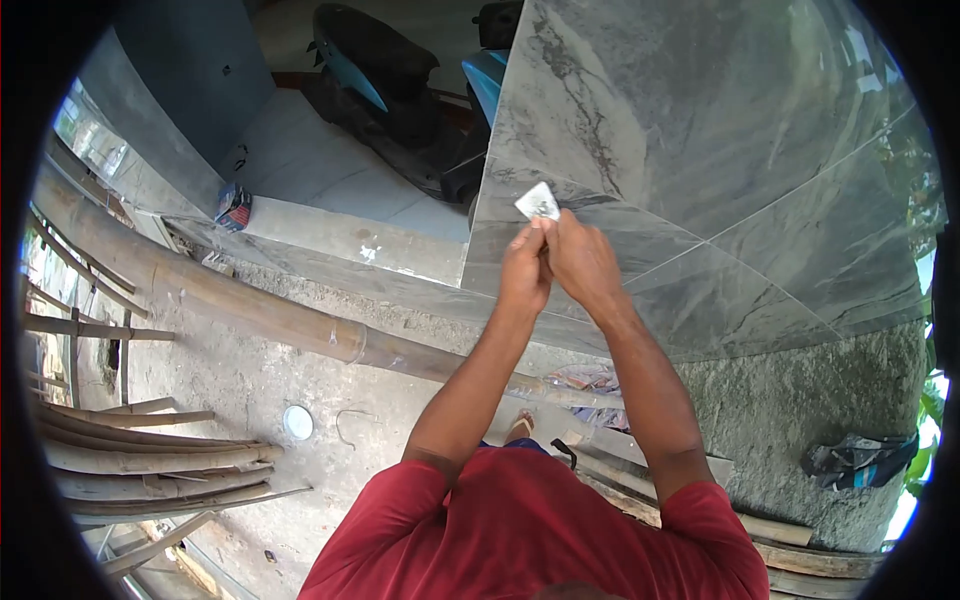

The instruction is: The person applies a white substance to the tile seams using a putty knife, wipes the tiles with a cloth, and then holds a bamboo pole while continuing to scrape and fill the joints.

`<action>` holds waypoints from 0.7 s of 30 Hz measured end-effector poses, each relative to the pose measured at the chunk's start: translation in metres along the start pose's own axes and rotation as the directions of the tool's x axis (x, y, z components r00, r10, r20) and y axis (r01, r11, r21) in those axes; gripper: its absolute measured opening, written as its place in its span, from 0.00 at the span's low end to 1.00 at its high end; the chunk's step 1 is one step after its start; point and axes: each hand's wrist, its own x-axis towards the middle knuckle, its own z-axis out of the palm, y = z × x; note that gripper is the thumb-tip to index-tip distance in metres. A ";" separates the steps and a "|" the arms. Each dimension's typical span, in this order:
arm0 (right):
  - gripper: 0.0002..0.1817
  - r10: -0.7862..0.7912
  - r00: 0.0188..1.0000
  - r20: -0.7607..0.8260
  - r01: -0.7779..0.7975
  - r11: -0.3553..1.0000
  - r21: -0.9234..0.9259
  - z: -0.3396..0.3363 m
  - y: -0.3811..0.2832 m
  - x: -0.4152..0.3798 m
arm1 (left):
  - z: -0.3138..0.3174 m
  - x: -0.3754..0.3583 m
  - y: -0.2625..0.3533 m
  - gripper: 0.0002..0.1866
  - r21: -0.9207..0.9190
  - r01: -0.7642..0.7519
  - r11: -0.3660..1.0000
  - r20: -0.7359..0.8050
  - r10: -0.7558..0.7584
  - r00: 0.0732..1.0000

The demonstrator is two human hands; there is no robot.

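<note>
Hands, two, bare, raised together in front of a wall of large grey marbled tiles (720, 140): left hand (525, 270) and right hand (585, 262) touch each other, fingers of both closed in a pinch on one small pale sachet (538, 202), which sticks up above the fingertips, tilted, its upper corner against the tile face. Sachet: flat, whitish with dark print, too small to read; whether it is already torn cannot be told. Handling note, as a judgement: a packet this thin is best worked with both pinches close together at one edge, thumbs opposed, the pull kept short and sideways, not upward, so that the contents do not spill over the wrists; holding it away from the wall would keep the tile clean. Sleeves: red shirt (530, 530), short, arms bare to the shoulder. Tile joints: thin pale lines running diagonally across the wall, right of the hands. Ground below: rough concrete (250, 380), with a long bamboo pole (260, 310) lying across it, a stack of further bamboo lengths (150, 465) at the left, a small round lid or disc (298, 422) beside them, a bent wire near that. Small printed box (233, 207) on the pale step at the upper left. Scooter (390, 80), dark with blue panels, parked beyond the tiled corner. Crumpled cloth (860, 460) on the concrete at the right.
</note>
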 end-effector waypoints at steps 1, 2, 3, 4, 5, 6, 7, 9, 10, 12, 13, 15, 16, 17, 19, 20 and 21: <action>0.19 0.053 0.999 -0.006 -0.053 0.998 0.018 -0.002 0.014 -0.010 | 0.002 -0.005 -0.008 0.12 -0.006 -0.011 1.000 -0.010 0.011 1.000; 0.19 0.105 0.994 -0.014 -0.104 0.994 0.033 -0.001 0.022 -0.016 | 0.005 -0.012 -0.017 0.12 0.044 0.095 0.994 -0.033 -0.094 0.995; 0.19 0.091 0.996 -0.006 -0.091 0.996 0.026 0.003 0.025 -0.018 | 0.006 -0.014 -0.021 0.12 0.088 0.199 0.976 -0.060 -0.194 0.979; 0.19 0.106 0.994 -0.004 -0.106 0.993 0.045 0.007 0.027 -0.019 | 0.002 -0.012 -0.019 0.12 0.076 0.187 0.979 -0.062 -0.183 0.981; 0.20 0.129 0.992 -0.006 -0.129 0.989 0.067 0.009 0.031 -0.019 | -0.003 -0.011 -0.017 0.12 0.046 0.161 0.986 -0.064 -0.158 0.985; 0.18 0.097 0.995 0.020 -0.097 0.995 0.005 0.007 0.020 -0.012 | -0.007 -0.009 -0.014 0.13 0.024 0.143 0.989 -0.061 -0.141 0.988; 0.17 0.074 0.996 0.045 -0.072 0.996 -0.053 0.010 0.002 0.000 | -0.010 -0.004 -0.004 0.13 -0.017 0.047 0.999 -0.074 -0.048 0.996; 0.19 0.025 0.997 0.071 -0.023 0.999 -0.027 0.023 -0.019 0.019 | -0.029 0.007 0.022 0.13 -0.058 -0.020 0.998 -0.035 0.018 0.999; 0.19 -0.002 0.999 0.053 0.003 1.000 -0.027 0.026 -0.027 0.022 | -0.026 0.005 0.032 0.14 -0.064 -0.006 0.998 -0.059 0.002 0.998; 0.18 0.026 1.000 0.002 -0.026 0.999 -0.040 0.020 -0.016 0.019 | -0.015 0.008 0.026 0.14 -0.061 0.067 0.996 -0.055 -0.071 0.996; 0.18 0.048 0.999 0.008 -0.048 0.998 -0.030 0.016 -0.008 0.013 | -0.013 0.007 0.017 0.14 -0.041 0.040 0.998 -0.024 -0.041 0.999; 0.19 0.078 0.995 -0.056 -0.077 0.997 0.020 0.009 0.016 -0.006 | -0.011 0.004 -0.009 0.14 0.020 0.026 0.999 -0.004 -0.026 1.000; 0.19 0.094 0.993 -0.066 -0.093 0.996 0.016 0.005 0.035 -0.018 | -0.003 0.001 -0.025 0.15 0.090 0.056 0.994 0.026 -0.059 0.998; 0.20 0.169 0.976 -0.138 -0.160 0.984 0.073 0.003 0.056 -0.031 | 0.006 -0.002 -0.041 0.15 0.160 0.076 0.984 0.054 -0.086 0.995; 0.21 0.338 0.912 -0.234 -0.255 0.911 0.323 0.004 0.093 -0.056 | 0.032 -0.011 -0.072 0.16 0.343 0.204 0.917 -0.044 -0.202 0.978; 0.21 0.435 0.867 -0.244 -0.272 0.822 0.501 0.007 0.106 -0.067 | 0.027 -0.007 -0.094 0.15 0.430 0.186 0.883 -0.021 -0.196 0.980; 0.21 0.446 0.858 -0.255 -0.277 0.820 0.500 0.008 0.112 -0.072 | 0.035 -0.011 -0.100 0.16 0.494 0.157 0.855 -0.002 -0.179 0.984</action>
